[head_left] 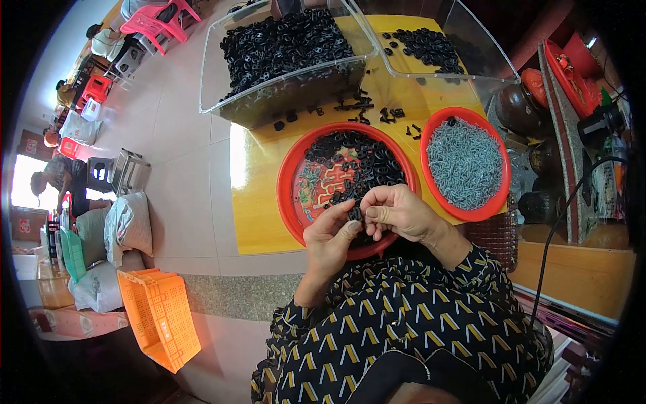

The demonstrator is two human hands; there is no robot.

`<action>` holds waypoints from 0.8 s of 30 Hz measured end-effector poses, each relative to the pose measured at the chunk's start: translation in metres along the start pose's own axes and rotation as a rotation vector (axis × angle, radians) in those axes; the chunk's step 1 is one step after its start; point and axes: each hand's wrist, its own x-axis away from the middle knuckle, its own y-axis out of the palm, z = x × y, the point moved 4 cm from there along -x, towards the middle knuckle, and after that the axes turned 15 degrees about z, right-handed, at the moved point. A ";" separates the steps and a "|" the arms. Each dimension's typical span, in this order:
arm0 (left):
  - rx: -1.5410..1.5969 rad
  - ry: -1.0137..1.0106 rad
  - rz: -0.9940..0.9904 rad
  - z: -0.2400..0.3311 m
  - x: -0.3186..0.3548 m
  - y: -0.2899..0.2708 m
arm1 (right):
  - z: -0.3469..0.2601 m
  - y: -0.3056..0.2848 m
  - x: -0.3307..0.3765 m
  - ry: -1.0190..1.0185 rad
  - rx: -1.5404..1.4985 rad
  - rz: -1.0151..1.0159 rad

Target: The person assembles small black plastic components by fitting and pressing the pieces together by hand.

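Note:
Above the near edge of a round red tray [285,195], my two hands meet. My left hand [328,237] pinches a small black plastic part [354,213] between thumb and fingers. My right hand [404,217] is close beside it, its thumb pressed to the fingertips; whatever it holds is too small and covered to make out. Loose black plastic parts [383,165] lie in the tray, over a patterned bottom. To the right, a red oval tray [426,172] is filled with silvery screws [465,165].
A clear plastic bin [205,81] heaped with black parts stands behind the tray on the yellow tabletop [259,229]. Another clear bin [484,79] holds fewer. Scattered black pieces [387,116] lie between. An orange crate [161,320] and sacks [128,225] are at left; people sit farther off.

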 end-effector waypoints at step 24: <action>-0.918 0.873 -0.042 0.038 -0.059 -0.014 | -0.117 -0.012 -0.030 -0.562 -0.026 0.405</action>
